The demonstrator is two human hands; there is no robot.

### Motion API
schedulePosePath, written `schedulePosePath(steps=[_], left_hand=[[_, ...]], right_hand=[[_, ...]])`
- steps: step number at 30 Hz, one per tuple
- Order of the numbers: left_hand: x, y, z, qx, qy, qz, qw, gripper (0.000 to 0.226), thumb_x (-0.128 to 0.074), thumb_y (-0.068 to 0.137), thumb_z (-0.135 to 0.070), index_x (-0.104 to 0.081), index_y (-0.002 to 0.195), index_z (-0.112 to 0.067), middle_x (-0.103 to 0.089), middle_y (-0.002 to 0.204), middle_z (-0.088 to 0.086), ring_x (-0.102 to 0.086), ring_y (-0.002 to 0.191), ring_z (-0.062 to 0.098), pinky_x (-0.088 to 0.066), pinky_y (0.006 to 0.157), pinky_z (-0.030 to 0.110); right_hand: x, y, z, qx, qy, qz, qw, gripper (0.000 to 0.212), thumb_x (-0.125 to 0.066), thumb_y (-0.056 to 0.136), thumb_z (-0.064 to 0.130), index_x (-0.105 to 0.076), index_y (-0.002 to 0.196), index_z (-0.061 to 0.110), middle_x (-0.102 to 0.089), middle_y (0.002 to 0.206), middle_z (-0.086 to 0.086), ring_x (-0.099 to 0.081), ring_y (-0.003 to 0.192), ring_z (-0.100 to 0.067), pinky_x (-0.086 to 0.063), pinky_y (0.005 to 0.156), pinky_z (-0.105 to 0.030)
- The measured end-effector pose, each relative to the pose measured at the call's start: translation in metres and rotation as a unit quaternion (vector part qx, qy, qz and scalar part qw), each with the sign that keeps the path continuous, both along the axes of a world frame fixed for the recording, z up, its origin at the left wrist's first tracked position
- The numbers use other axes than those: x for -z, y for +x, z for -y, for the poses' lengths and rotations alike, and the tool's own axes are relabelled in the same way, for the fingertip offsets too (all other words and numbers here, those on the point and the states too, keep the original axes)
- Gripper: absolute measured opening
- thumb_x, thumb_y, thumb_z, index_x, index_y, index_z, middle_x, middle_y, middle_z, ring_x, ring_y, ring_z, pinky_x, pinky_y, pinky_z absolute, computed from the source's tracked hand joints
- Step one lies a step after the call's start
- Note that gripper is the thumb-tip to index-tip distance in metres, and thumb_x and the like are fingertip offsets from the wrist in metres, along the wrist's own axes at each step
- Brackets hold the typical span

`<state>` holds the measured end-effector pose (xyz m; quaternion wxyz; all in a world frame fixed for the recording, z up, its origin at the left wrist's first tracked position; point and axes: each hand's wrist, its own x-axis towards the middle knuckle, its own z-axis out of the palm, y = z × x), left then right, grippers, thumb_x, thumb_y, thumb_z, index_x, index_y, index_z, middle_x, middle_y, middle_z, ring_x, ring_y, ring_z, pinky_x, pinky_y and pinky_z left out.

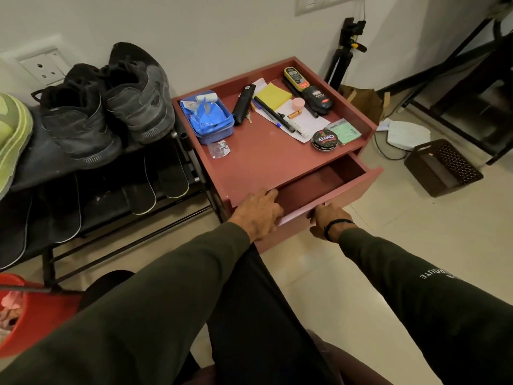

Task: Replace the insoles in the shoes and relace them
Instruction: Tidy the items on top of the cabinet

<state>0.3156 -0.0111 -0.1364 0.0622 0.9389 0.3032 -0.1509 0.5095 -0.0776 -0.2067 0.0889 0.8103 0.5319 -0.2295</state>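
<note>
While both hands rest on the front edge of a half-open drawer (pixel 330 187) in a red bedside cabinet (pixel 258 159), the pair of dark shoes (pixel 111 104) waits untouched on the top shelf of a black shoe rack (pixel 116 226) to the left. The left hand (pixel 256 213) lies with fingers curled over the drawer's top lip; the right hand (pixel 329 222) grips the same lip from the near side, thumb under. Flat dark insoles (pixel 155 187) stand on the lower shelf, just beneath the shoes. The insoles look thin, light and floppy, best taken at the heel end and fed in toe first; the shoes seem soft-walled yet firm-soled, easiest held by the heel collar. The laces appear slack and limp. A tin of polish (pixel 323 140) sits on the counter above the drawer.
</note>
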Motion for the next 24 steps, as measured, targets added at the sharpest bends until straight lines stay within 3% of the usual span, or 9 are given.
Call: schedulePosePath(steps=[6, 9, 14, 24], left_hand=[[0.016, 0.015, 0.063, -0.030, -0.062, 0.020, 0.997, 0.025, -0.066, 0.094, -0.012, -0.070, 0.118, -0.016, -0.064, 0.117, 0.007, -0.054, 0.110, 0.027, -0.045, 0.082, 0.038], [0.024, 0.011, 0.079, -0.060, -0.122, 0.051, 0.989, 0.026, -0.071, 0.091, -0.018, -0.073, 0.117, -0.021, -0.068, 0.112, 0.004, -0.064, 0.102, 0.027, -0.046, 0.075, 0.031], [0.033, 0.013, 0.106, -0.063, -0.197, 0.053, 0.977, 0.035, -0.078, 0.086, -0.037, -0.070, 0.120, -0.031, -0.064, 0.116, -0.001, -0.063, 0.102, 0.024, -0.047, 0.080, 0.031], [0.022, 0.034, 0.148, 0.006, -0.266, 0.011, 0.964, 0.035, -0.083, 0.083, -0.036, -0.074, 0.113, -0.020, -0.069, 0.102, -0.003, -0.065, 0.090, 0.021, -0.042, 0.069, 0.029]], right_hand=[[-0.001, 0.006, 0.070, 0.006, -0.006, -0.006, 1.000, 0.033, -0.072, 0.088, 0.031, -0.064, 0.120, 0.026, -0.064, 0.118, -0.001, -0.064, 0.104, -0.025, -0.054, 0.096, -0.037], [-0.003, 0.008, 0.096, 0.003, -0.015, -0.011, 1.000, 0.037, -0.074, 0.087, 0.032, -0.064, 0.122, 0.027, -0.064, 0.121, 0.001, -0.064, 0.105, -0.023, -0.053, 0.097, -0.037], [0.000, 0.014, 0.138, 0.005, -0.039, 0.004, 0.999, 0.039, -0.072, 0.089, 0.036, -0.063, 0.125, 0.025, -0.063, 0.124, -0.004, -0.063, 0.107, -0.025, -0.053, 0.099, -0.037], [0.013, 0.019, 0.210, 0.046, -0.054, 0.011, 0.997, 0.045, -0.074, 0.087, 0.039, -0.062, 0.129, 0.027, -0.065, 0.128, 0.003, -0.063, 0.112, -0.019, -0.053, 0.098, -0.034]])
